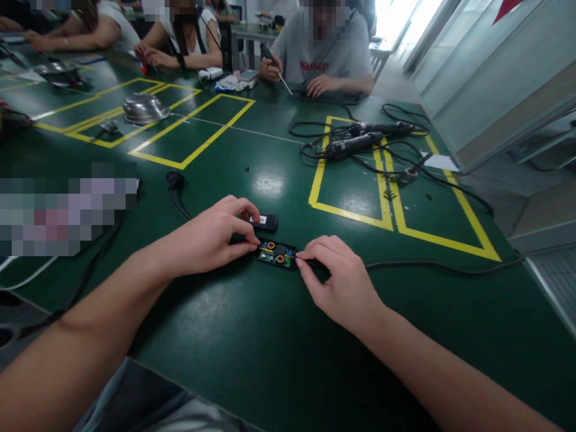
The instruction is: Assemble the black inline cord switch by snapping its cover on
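An open black adapter case [276,253] with a green circuit board and copper coils inside lies on the green table [252,336]. My left hand [211,235] pinches its left end, fingers closed. My right hand [339,282] pinches the right end, where a black cable [432,266] leaves toward the right. A black cover piece [264,222] lies just behind the case, beside my left fingertips.
Two black electric screwdrivers [360,141] with tangled cords lie in a yellow-taped box at the back right. A metal bowl [143,108] sits back left, a black plug [174,179] nearer. Other people sit working along the far edge. The table's right edge drops to the floor.
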{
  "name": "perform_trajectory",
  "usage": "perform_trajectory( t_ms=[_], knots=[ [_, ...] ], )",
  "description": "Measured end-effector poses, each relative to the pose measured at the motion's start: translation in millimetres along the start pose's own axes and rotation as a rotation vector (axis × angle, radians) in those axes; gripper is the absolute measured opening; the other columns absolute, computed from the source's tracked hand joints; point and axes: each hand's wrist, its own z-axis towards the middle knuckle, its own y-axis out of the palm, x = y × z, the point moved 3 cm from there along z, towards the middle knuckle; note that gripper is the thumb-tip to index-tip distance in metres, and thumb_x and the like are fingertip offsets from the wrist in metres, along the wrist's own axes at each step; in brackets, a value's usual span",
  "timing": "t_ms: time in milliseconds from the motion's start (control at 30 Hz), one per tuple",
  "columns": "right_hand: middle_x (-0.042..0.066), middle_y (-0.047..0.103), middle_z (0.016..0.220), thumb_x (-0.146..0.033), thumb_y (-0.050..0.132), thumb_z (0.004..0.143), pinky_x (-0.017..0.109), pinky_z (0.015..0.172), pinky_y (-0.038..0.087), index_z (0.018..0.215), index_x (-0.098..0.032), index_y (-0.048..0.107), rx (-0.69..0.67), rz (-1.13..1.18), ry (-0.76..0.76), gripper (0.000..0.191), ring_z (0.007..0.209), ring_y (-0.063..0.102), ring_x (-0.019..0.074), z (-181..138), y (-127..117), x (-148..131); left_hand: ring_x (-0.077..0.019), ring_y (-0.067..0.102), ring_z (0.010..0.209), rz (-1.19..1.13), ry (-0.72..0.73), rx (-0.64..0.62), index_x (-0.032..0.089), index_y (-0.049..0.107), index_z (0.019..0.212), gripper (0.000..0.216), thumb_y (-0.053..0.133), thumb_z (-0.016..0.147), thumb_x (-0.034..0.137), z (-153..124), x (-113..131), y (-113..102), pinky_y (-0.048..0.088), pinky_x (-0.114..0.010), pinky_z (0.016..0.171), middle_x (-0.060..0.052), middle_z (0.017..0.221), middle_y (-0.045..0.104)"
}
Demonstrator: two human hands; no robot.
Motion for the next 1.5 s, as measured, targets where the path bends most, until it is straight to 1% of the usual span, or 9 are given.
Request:
perform_trajectory(
  t_ms=[133, 267, 400, 500, 700, 867, 1000, 1200, 1500],
  knots=[
    [0.008, 0.077, 0.092, -0.015, 0.062, 0.101, 0.042, 0.077, 0.058, 0.101, -0.021, 0.071, -0.026, -0.016, 0.018, 0.011, 0.086, 0.071, 0.0254, 0.6, -0.4, 0.1, -0.0323, 0.063, 0.133, 0.029, -0.027, 0.060, 0.024, 0.086, 0.097, 0.023, 0.065, 0.102, 0.033, 4.0, 5.0, 4.7, 0.050, -0.054, 0.119, -0.011, 0.143, 0.070],
    [0.007, 0.074, 0.093, -0.017, 0.060, 0.100, 0.043, 0.078, 0.059, 0.116, -0.020, 0.069, 0.009, -0.001, 0.049, 0.018, 0.085, 0.072, 0.0249, 0.4, -1.8, 0.4, -0.0385, 0.064, 0.140, 0.091, -0.220, 0.171, 0.023, 0.080, 0.128, 0.033, 0.063, 0.104, 0.039, 8.7, -7.3, 7.6, 0.046, -0.065, 0.122, -0.015, 0.149, 0.073],
    [0.007, 0.074, 0.093, -0.019, 0.060, 0.100, 0.042, 0.076, 0.060, 0.119, -0.022, 0.067, 0.021, 0.015, 0.067, 0.021, 0.083, 0.072, 0.0243, 0.8, -2.1, 0.9, -0.0363, 0.069, 0.136, 0.040, -0.305, 0.201, 0.021, 0.075, 0.140, 0.049, 0.069, 0.102, 0.050, 9.6, -26.0, 4.9, 0.051, -0.057, 0.121, -0.014, 0.143, 0.079],
    [0.006, 0.074, 0.092, -0.018, 0.060, 0.099, 0.041, 0.075, 0.060, 0.119, -0.022, 0.066, 0.048, 0.038, 0.059, 0.021, 0.081, 0.071, 0.0237, 1.3, -2.2, 1.0, -0.0342, 0.072, 0.132, -0.018, -0.262, 0.146, 0.021, 0.078, 0.138, 0.049, 0.072, 0.100, 0.052, 10.0, -32.4, 5.4, 0.053, -0.054, 0.119, -0.013, 0.141, 0.080],
    [0.005, 0.073, 0.092, -0.018, 0.060, 0.099, 0.039, 0.075, 0.061, 0.121, -0.022, 0.063, 0.079, 0.045, 0.052, 0.022, 0.080, 0.069, 0.0222, 1.0, -1.1, 1.9, -0.0301, 0.076, 0.121, -0.011, -0.197, 0.103, 0.022, 0.079, 0.135, 0.041, 0.076, 0.097, 0.039, 11.1, -27.9, 10.7, 0.056, -0.047, 0.112, -0.011, 0.132, 0.084],
    [0.008, 0.072, 0.102, -0.019, 0.062, 0.093, 0.042, 0.078, 0.061, 0.131, -0.022, 0.059, 0.041, 0.049, 0.077, 0.038, 0.088, 0.069, 0.0250, 0.1, -1.3, 2.4, -0.0290, 0.076, 0.119, -0.060, -0.082, 0.135, 0.021, 0.077, 0.136, 0.042, 0.073, 0.101, 0.045, 7.0, -6.8, 8.0, 0.057, -0.045, 0.108, -0.011, 0.130, 0.083],
    [0.012, 0.073, 0.113, -0.015, 0.062, 0.083, 0.049, 0.088, 0.062, 0.136, -0.021, 0.058, -0.046, 0.043, 0.076, 0.054, 0.100, 0.070, 0.0299, -0.1, -0.7, -0.3, -0.0272, 0.076, 0.116, -0.139, 0.027, 0.078, 0.022, 0.076, 0.135, 0.040, 0.076, 0.100, 0.041, 5.1, 12.1, 9.6, 0.058, -0.042, 0.106, -0.010, 0.127, 0.083],
    [0.016, 0.075, 0.124, -0.026, 0.069, 0.094, 0.055, 0.095, 0.061, 0.136, -0.021, 0.063, -0.093, 0.037, 0.089, 0.043, 0.111, 0.070, 0.0343, 0.1, 2.2, -0.3, -0.0267, 0.076, 0.116, -0.161, 0.072, 0.055, 0.023, 0.077, 0.132, 0.034, 0.074, 0.100, 0.035, 6.1, 15.9, 15.0, 0.059, -0.043, 0.108, -0.010, 0.125, 0.083],
    [0.013, 0.076, 0.119, -0.031, 0.079, 0.097, 0.052, 0.091, 0.062, 0.126, -0.022, 0.073, -0.119, -0.010, 0.115, 0.030, 0.109, 0.070, 0.0332, -0.5, 5.4, 4.5, -0.0263, 0.075, 0.116, -0.154, 0.086, 0.033, 0.022, 0.078, 0.130, 0.031, 0.075, 0.101, 0.032, 6.9, 17.1, 19.1, 0.058, -0.041, 0.107, -0.010, 0.124, 0.083]
  ],
)
